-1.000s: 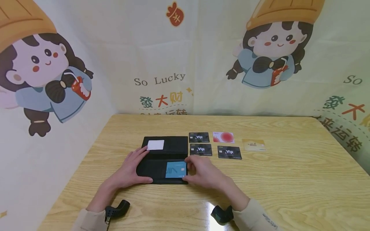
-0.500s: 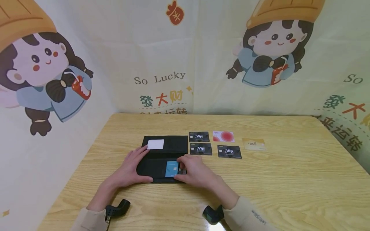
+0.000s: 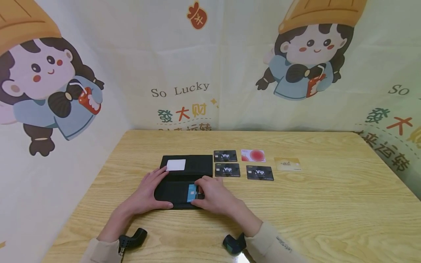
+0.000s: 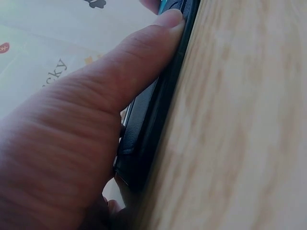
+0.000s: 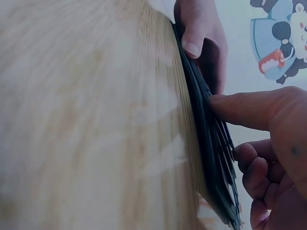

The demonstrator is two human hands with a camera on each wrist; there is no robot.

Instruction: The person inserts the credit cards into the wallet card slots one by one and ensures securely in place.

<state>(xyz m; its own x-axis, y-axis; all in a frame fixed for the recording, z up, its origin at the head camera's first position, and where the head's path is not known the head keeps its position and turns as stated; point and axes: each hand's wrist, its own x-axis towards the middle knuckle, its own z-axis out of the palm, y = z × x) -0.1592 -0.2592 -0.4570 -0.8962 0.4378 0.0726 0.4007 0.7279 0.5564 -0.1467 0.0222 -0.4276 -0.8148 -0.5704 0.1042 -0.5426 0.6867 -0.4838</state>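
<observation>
A black bifold wallet (image 3: 171,190) lies unfolded on the wooden table. My left hand (image 3: 147,191) is spread over its left side, thumb along the near edge, fingertips beside the white card (image 3: 175,165) in the far half. In the left wrist view, the left thumb (image 4: 139,52) presses on the wallet's edge. My right hand (image 3: 217,196) pinches a light blue card (image 3: 191,193) at its far and near edges over the near half. The card's left part is hidden in a pocket. In the right wrist view, the right thumb (image 5: 240,106) touches the wallet.
Right of the wallet lie black Vip cards (image 3: 227,170), a pink card with red circles (image 3: 253,155) and a gold card (image 3: 288,164). A printed cloth (image 3: 236,106) hangs behind the table (image 3: 329,204). Both wrists carry black camera mounts (image 3: 133,239).
My right hand has moved left with the blue card, which has slid further into the near-half pocket, so less of it shows. The left hand has stayed in place.
</observation>
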